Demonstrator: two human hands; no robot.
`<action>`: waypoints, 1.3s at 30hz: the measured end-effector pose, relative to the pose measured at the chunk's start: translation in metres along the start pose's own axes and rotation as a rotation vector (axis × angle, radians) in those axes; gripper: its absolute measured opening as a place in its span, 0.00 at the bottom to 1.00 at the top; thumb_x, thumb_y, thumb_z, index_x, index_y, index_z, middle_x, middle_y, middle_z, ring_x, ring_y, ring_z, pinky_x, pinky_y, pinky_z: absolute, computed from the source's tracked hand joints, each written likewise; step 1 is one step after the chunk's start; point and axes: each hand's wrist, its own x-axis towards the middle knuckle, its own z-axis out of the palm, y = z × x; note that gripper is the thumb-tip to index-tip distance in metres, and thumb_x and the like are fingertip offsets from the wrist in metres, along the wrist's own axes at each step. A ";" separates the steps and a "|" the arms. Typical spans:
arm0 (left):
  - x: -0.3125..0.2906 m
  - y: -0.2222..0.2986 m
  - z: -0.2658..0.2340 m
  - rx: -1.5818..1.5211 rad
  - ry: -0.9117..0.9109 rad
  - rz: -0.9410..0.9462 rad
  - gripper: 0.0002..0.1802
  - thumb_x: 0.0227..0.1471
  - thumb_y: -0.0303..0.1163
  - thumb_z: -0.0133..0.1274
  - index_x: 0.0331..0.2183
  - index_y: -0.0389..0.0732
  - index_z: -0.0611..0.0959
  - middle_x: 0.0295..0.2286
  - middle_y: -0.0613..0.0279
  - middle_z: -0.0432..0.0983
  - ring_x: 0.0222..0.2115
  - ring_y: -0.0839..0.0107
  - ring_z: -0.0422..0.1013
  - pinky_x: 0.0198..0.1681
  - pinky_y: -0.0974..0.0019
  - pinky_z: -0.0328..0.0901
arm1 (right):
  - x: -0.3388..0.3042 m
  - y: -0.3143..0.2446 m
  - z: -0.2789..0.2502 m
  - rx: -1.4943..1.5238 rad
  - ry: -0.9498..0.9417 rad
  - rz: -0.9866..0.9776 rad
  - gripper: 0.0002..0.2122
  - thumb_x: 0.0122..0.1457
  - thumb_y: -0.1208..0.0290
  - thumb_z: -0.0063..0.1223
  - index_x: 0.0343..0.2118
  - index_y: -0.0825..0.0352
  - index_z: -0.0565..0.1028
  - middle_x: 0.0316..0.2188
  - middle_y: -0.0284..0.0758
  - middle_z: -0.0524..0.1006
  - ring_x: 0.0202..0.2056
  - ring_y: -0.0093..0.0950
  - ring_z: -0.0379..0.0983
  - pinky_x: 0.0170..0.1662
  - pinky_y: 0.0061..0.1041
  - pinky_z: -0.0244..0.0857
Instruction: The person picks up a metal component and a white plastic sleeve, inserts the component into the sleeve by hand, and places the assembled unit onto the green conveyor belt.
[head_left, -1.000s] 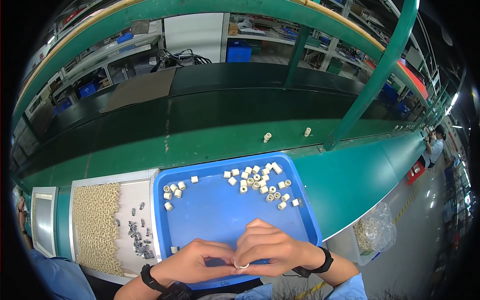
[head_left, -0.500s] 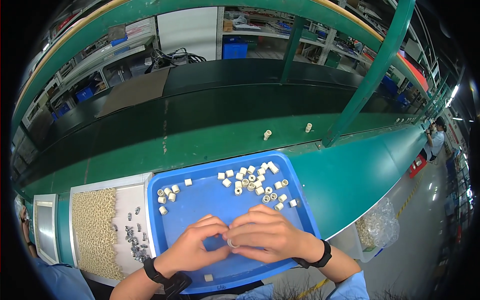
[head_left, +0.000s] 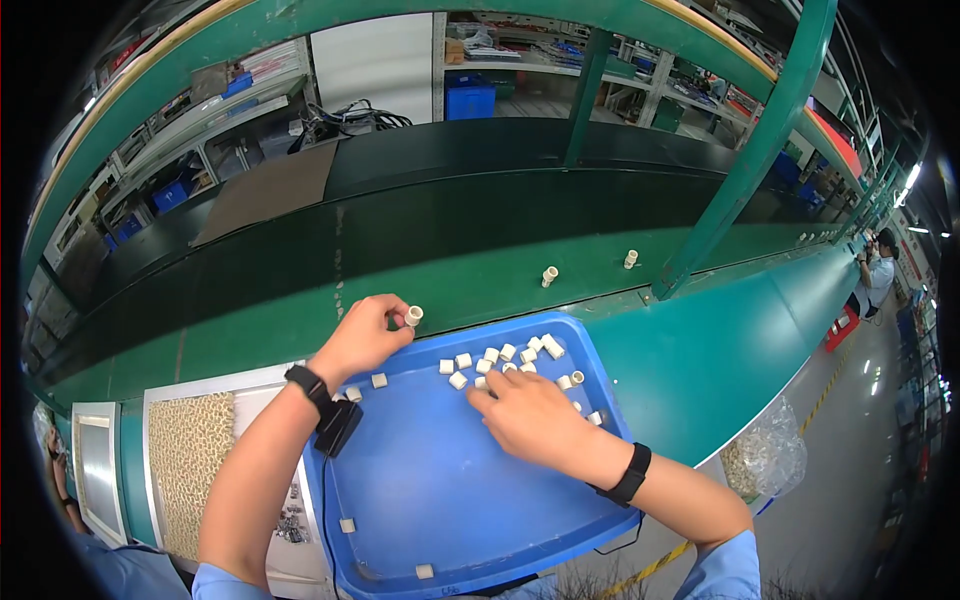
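My left hand (head_left: 362,335) is pinched on a small cream plastic fitting (head_left: 414,315), a short hollow cylinder with its round opening showing. It is over the near side of the green conveyor belt (head_left: 250,310), just past the far rim of the blue tray (head_left: 450,336). In the tray, my right hand (head_left: 530,412) reaches into a loose group of cream cylindrical caps (head_left: 491,355). Its thumb and fingers look apart, with the fingertips close to the caps; the hand covers part of the group. A few more caps (head_left: 347,525) lie scattered along the tray's left and near sides.
Two cream fittings (head_left: 550,275) stand upright on the belt. Left of the tray, a framed board (head_left: 190,465) carries rows of beige parts and small metal pieces (head_left: 292,525). A green post (head_left: 745,150) rises at right; a bag of parts (head_left: 765,450) sits below. Another person (head_left: 876,275) is far right.
My hands were together over the tray's near half. The left has moved up and left to the belt with the fitting; the right has moved up to the caps.
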 end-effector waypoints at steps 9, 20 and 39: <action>0.050 -0.060 0.020 0.027 -0.073 -0.084 0.13 0.51 0.31 0.65 0.37 0.34 0.86 0.29 0.62 0.81 0.30 0.72 0.73 0.37 0.64 0.69 | 0.006 -0.003 0.003 -0.028 -0.142 0.029 0.14 0.54 0.78 0.58 0.46 0.68 0.77 0.35 0.41 0.80 0.39 0.38 0.82 0.43 0.37 0.76; 0.022 -0.029 0.014 0.151 0.123 -0.037 0.27 0.52 0.34 0.67 0.52 0.33 0.81 0.33 0.60 0.80 0.31 0.69 0.74 0.38 0.63 0.71 | 0.013 -0.001 0.006 -0.021 -0.258 0.095 0.11 0.55 0.74 0.57 0.42 0.67 0.73 0.34 0.45 0.82 0.33 0.43 0.82 0.37 0.43 0.75; -0.346 0.065 0.019 0.300 0.629 -0.142 0.10 0.54 0.33 0.65 0.36 0.39 0.85 0.28 0.54 0.79 0.31 0.52 0.76 0.36 0.51 0.66 | -0.014 -0.038 -0.011 0.229 -0.201 -0.031 0.09 0.56 0.71 0.58 0.39 0.68 0.79 0.32 0.46 0.83 0.34 0.47 0.82 0.40 0.44 0.76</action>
